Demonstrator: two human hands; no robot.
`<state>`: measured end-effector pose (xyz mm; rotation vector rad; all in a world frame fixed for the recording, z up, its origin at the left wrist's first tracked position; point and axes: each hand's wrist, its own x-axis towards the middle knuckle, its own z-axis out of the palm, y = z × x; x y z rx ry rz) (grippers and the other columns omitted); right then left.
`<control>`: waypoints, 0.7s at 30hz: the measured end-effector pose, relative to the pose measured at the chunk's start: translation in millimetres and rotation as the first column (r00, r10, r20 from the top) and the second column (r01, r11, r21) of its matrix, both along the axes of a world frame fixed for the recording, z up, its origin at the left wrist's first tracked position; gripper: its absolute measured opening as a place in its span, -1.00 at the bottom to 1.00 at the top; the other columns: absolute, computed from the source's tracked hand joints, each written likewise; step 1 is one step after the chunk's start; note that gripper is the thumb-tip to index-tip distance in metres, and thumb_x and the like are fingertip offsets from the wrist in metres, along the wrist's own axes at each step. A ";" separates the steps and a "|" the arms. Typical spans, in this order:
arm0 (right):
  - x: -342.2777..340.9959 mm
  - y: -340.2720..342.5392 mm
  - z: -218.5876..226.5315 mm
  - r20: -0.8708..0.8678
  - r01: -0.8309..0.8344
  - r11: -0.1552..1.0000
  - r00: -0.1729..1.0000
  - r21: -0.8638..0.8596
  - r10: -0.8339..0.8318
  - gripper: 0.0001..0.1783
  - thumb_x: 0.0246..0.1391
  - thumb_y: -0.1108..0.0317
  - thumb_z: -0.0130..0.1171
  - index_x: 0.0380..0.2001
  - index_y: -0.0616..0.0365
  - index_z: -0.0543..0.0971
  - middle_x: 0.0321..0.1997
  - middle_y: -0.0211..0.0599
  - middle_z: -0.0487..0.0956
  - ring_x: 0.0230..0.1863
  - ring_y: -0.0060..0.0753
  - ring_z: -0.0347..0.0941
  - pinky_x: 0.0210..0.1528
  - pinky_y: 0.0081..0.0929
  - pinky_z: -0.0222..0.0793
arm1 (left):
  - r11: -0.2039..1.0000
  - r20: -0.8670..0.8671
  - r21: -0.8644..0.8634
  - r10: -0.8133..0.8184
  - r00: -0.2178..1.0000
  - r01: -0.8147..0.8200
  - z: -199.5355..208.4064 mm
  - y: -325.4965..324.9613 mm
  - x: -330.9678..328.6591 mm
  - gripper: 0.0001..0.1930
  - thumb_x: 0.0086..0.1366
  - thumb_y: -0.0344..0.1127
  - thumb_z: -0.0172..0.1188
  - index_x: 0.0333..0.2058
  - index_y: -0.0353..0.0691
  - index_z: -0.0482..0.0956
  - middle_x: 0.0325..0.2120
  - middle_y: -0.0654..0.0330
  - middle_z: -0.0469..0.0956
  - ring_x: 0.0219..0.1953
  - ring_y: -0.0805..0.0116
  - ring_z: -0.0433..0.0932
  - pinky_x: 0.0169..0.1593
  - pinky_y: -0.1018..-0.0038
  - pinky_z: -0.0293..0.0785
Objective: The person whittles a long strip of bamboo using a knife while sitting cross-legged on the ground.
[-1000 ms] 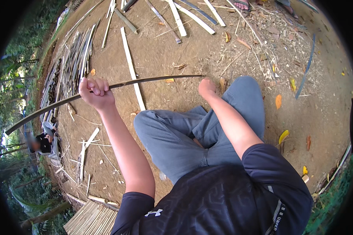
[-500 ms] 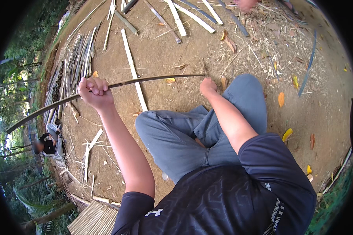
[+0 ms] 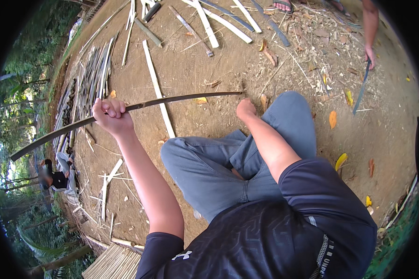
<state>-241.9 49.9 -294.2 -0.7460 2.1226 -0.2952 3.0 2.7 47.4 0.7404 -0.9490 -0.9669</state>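
Observation:
A long, thin, dark bamboo strip point(image 3: 172, 98) stretches across in front of me, slightly bowed. My left hand point(image 3: 111, 115) is closed around it left of its middle, and its thicker left end reaches out over the far left. Its thin right end stops just short of my right hand point(image 3: 246, 109), which is a closed fist above my bent knee. Whatever that fist holds, if anything, is hidden by the fingers. Beneath the bamboo, a pale split strip point(image 3: 154, 79) lies on the ground.
Pale and dark strips point(image 3: 205, 28) are scattered ahead; stacked poles point(image 3: 86, 79) lie left. At upper right, another person's hand point(image 3: 370, 56) grips a dark strip point(image 3: 361, 93). Someone sits at far left point(image 3: 59, 179). A slatted bamboo mat point(image 3: 111, 262) lies lower left. Shavings and leaves litter the dirt.
The other person's arm has come in at upper right and taken hold of the dark strip there. My left hand keeps its hold; a small gap shows between my right fist and the bamboo tip.

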 end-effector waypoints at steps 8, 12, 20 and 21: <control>-7.5 -7.2 -27.3 -0.008 -0.024 1.000 1.000 0.015 0.025 -0.54 0.20 0.36 -0.07 0.14 0.31 0.36 0.06 0.04 0.54 0.10 0.01 0.49 0.07 -0.14 0.46 | 0.998 -0.038 0.038 0.041 0.998 -0.040 -2.4 3.0 -6.3 -0.67 0.29 -0.22 0.06 -0.66 -0.04 0.25 -0.83 0.42 0.10 -0.76 0.56 0.04 -0.58 0.54 0.10; -1.3 -3.6 -16.8 -0.090 -0.116 0.992 0.990 -0.049 0.111 -0.58 0.16 0.36 -0.03 0.07 0.31 0.43 0.05 0.06 0.54 0.10 0.02 0.49 0.07 -0.14 0.46 | 0.999 -0.043 0.043 0.015 0.999 -0.013 -6.6 6.8 -1.6 -0.67 0.27 -0.22 0.02 -0.68 -0.04 0.24 -0.84 0.42 0.10 -0.78 0.57 0.03 -0.62 0.55 0.07; -1.5 4.2 4.8 -0.166 -0.255 0.967 0.955 -0.025 0.247 -0.64 0.16 0.35 0.03 -0.01 0.30 0.44 -0.03 -0.03 0.60 0.00 -0.11 0.57 -0.07 -0.21 0.55 | 0.977 -0.047 -0.027 -0.212 0.976 0.211 -8.1 6.7 30.6 -0.71 0.18 -0.29 -0.05 -0.72 -0.09 0.27 -0.88 0.42 0.10 -0.83 0.61 0.01 -0.69 0.59 0.03; -3.6 0.9 -4.3 -0.172 -0.269 0.963 0.949 -0.012 0.263 -0.64 0.15 0.34 0.04 -0.01 0.30 0.44 -0.03 -0.03 0.60 0.00 -0.12 0.57 -0.07 -0.20 0.55 | 0.971 -0.063 -0.040 -0.237 0.969 0.235 -8.8 4.6 29.6 -0.72 0.17 -0.29 -0.06 -0.73 -0.09 0.27 -0.88 0.42 0.11 -0.84 0.61 0.01 -0.70 0.59 0.03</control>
